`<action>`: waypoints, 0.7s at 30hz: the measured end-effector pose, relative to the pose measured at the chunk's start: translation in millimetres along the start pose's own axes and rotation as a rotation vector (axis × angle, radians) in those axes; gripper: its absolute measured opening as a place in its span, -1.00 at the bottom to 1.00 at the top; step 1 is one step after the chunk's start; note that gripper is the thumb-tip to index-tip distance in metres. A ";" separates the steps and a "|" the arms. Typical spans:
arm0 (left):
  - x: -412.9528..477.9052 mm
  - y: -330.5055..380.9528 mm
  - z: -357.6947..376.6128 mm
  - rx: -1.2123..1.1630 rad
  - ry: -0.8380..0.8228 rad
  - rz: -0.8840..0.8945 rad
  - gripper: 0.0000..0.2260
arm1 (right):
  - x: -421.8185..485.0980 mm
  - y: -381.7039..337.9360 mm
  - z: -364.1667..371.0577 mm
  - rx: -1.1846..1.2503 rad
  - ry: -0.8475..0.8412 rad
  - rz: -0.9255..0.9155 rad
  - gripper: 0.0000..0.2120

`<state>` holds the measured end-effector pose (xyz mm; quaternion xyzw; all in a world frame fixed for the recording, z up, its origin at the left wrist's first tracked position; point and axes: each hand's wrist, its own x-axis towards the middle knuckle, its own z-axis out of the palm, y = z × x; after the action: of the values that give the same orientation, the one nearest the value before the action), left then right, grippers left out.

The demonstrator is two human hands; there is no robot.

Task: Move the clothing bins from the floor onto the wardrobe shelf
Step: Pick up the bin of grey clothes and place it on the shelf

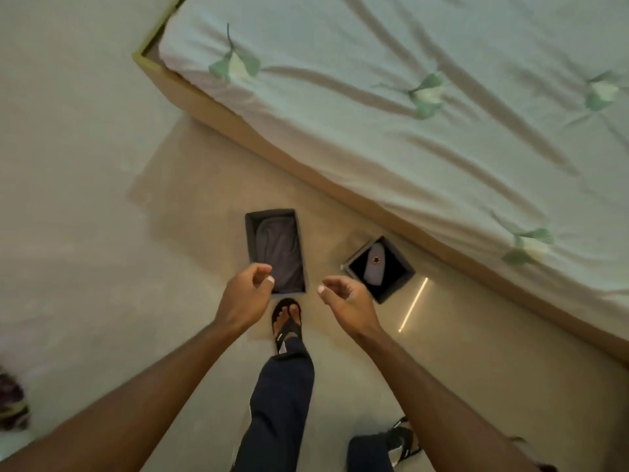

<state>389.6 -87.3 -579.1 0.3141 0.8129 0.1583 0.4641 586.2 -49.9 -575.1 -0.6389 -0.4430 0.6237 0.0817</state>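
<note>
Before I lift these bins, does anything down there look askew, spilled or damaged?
Nothing spilled or damaged. The left bin sits square to the view, but the right bin, nearer the bed, is turned cornerwise to it. The thin bright line on the floor beside it looks like a light streak, not a spill.

Bed [408,148] up top, pale floor [85,233] below.
White sheet with green leaf prints over a wooden frame [218,110]; a thin light streak [413,304] on the floor beside a black sandal [287,318].
</note>
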 end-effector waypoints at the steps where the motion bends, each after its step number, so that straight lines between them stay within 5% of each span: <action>1: 35.1 -25.4 8.2 0.054 -0.019 -0.012 -0.75 | 36.2 17.7 21.7 -0.015 -0.004 0.026 -0.75; 9: 215.8 -177.3 66.7 0.344 -0.175 -0.166 -0.50 | 215.8 143.6 120.7 -0.339 -0.007 0.112 -0.59; 13: 262.4 -210.4 89.9 0.285 -0.256 -0.165 -0.58 | 272.8 170.7 146.8 -0.643 -0.095 0.138 -0.42; 21: 238.6 -177.7 78.4 0.300 -0.334 -0.165 -0.69 | 240.8 160.0 117.2 -0.609 -0.092 0.077 -0.68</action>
<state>303.2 -66.7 -873.7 0.3339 0.7621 -0.0570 0.5518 517.5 -36.7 -879.2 -0.6214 -0.5883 0.4931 -0.1572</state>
